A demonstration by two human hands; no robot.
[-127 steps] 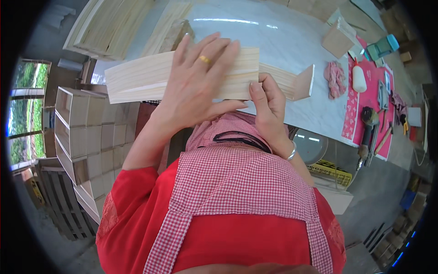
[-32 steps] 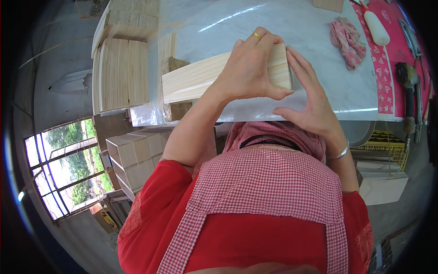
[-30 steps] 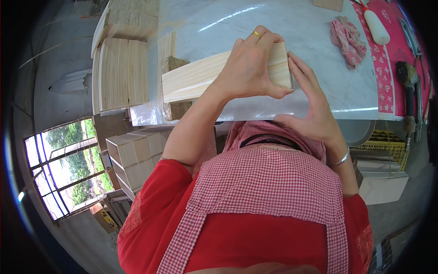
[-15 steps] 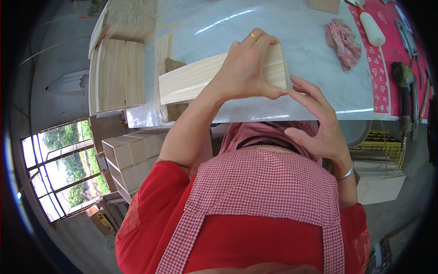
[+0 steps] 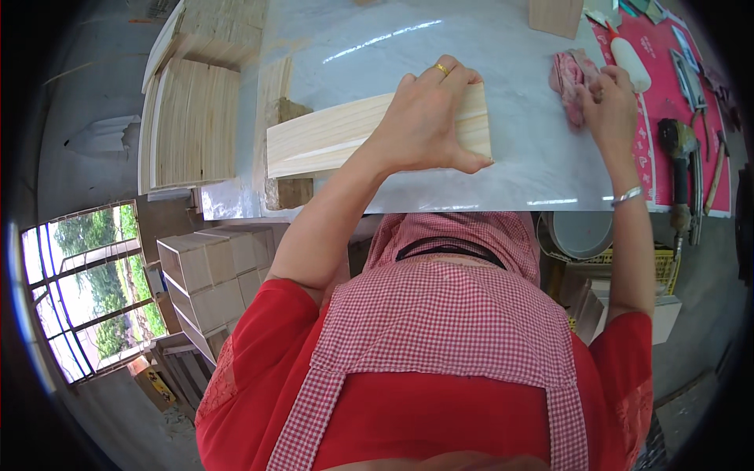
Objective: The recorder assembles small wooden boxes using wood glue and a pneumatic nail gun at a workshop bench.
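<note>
A pale wooden board (image 5: 330,135) lies across the table in front of me, its left end by a rough wooden block (image 5: 289,192). My left hand (image 5: 428,118) spans the board near its right end, thumb on the near edge and fingers over the far edge. Over to the right, my right hand (image 5: 613,110) has its fingers curled at the side of a crumpled pink rag (image 5: 572,78), pinching its edge. The fingertips are partly hidden.
Stacked wooden boards (image 5: 192,122) stand at the table's left. To the right, a white bottle (image 5: 631,63) and a power tool (image 5: 677,149) lie on a pink cloth (image 5: 660,94). Wooden boxes (image 5: 200,271) are piled below left. A round basin (image 5: 581,231) sits under the table edge.
My right hand has left the board's right corner and moved right and away from me to the rag, its fingers now curled. My left hand still grips the board.
</note>
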